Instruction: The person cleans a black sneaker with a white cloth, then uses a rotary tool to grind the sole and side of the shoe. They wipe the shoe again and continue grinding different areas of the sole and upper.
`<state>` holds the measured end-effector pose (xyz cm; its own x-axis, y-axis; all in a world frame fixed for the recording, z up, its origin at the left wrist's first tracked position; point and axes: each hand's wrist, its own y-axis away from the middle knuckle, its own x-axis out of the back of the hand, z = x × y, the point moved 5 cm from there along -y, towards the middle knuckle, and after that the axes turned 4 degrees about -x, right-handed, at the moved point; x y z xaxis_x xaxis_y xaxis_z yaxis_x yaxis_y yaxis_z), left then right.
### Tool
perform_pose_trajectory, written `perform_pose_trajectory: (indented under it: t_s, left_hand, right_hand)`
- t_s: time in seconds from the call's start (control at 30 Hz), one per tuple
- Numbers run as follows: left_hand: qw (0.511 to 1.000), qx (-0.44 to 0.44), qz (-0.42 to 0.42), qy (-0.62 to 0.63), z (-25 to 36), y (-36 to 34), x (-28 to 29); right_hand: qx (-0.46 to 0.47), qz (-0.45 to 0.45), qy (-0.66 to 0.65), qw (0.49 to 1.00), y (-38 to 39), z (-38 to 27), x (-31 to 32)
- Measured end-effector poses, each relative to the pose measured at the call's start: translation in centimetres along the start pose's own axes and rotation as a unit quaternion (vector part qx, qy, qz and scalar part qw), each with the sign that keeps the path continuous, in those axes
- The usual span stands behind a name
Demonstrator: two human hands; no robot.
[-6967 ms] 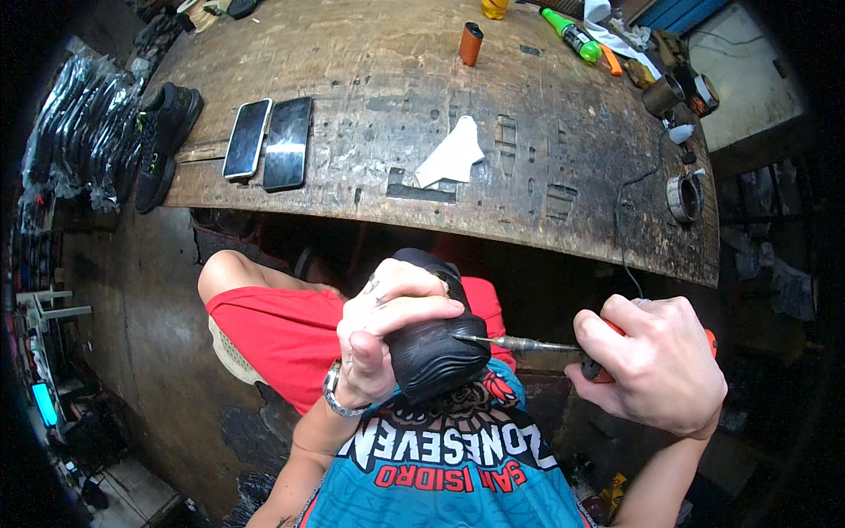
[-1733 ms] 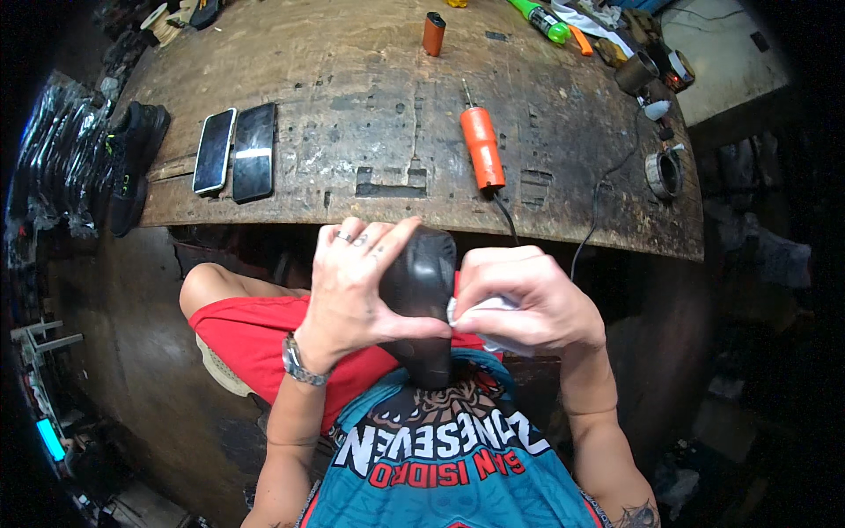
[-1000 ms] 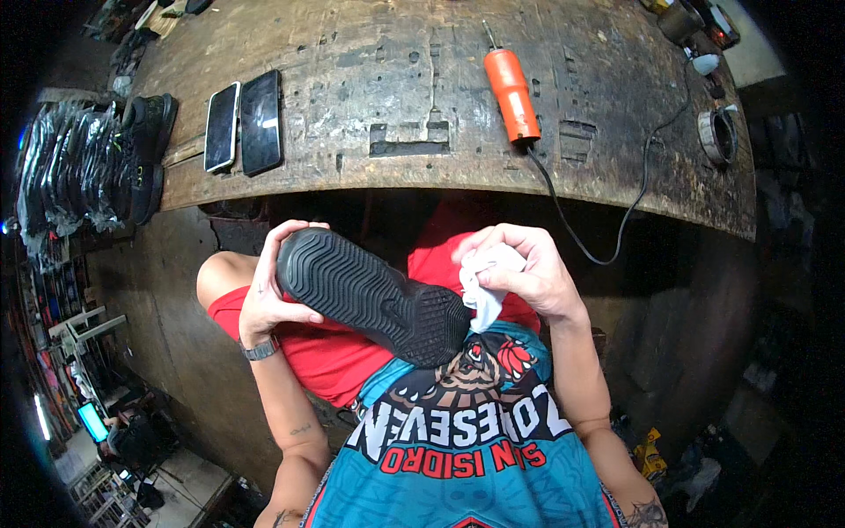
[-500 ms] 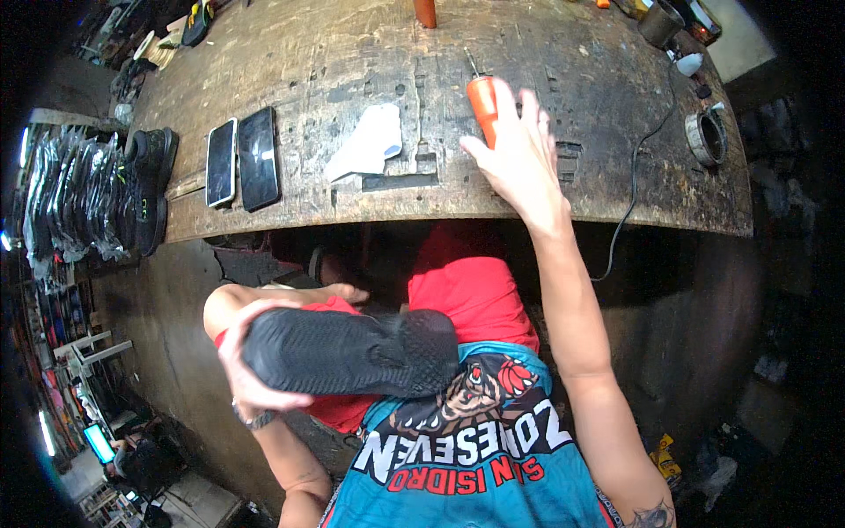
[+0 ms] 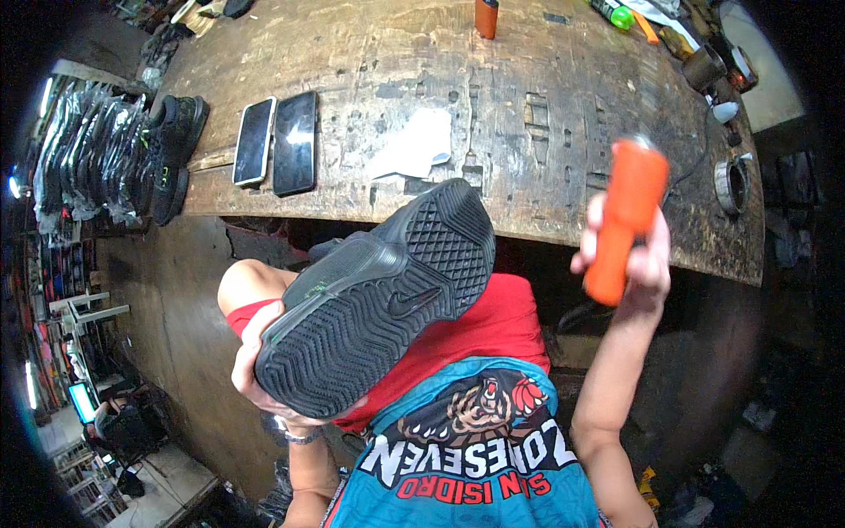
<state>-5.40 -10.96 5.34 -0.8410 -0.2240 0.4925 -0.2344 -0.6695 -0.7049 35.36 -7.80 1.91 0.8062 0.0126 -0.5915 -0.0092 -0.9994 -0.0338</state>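
Note:
A black sneaker (image 5: 352, 339) is held over my lap, its patterned sole turned up toward me and its heel toward the bench. My left hand (image 5: 252, 370) grips it around the toe end, the fingers partly hidden beneath. Off to the right, past the bench's front edge, my right hand (image 5: 650, 264) is closed around the orange handle of an awl (image 5: 627, 216). The awl is raised and blurred by motion. Its metal end points away from me, and the thin shaft is not clear.
On the wooden bench (image 5: 352, 70) lie two phones (image 5: 295, 145) and a crumpled white sheet (image 5: 418, 145). Another pair of black shoes (image 5: 176, 150) stands at the left edge beside plastic-wrapped items (image 5: 97, 158). A tape roll (image 5: 731, 187) and a metal cup (image 5: 704, 68) are at the right.
My right hand has picked the awl up off the bench and drawn it back to the right. My left hand has tilted the sneaker, raising its heel end and turning the sole up.

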Motion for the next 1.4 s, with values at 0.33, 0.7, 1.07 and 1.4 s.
perform_pose_trajectory:
  t_s: [0.33, 0.7, 1.07, 1.4]
  left_hand:
    - [0.994, -0.042, 0.079, -0.060, 0.4, 1.9, 0.8]
    - [0.986, -0.102, -0.018, -0.133, 0.5, 1.1, 1.4]
    - [0.996, 0.030, -0.088, 0.017, -2.6, 1.9, 3.6]
    - [0.992, 0.107, -0.062, 0.010, -6.0, 2.6, 4.1]
  right_hand:
    - [-0.161, -0.095, 0.246, 0.951, 7.2, 2.7, -4.4]
    - [-0.059, -0.157, 0.739, 0.653, 3.4, 1.0, -6.5]
    - [-0.027, -0.287, 0.752, 0.593, -1.9, 1.1, -7.3]
    - [0.042, -0.361, 0.715, 0.597, -6.4, 3.7, -8.3]
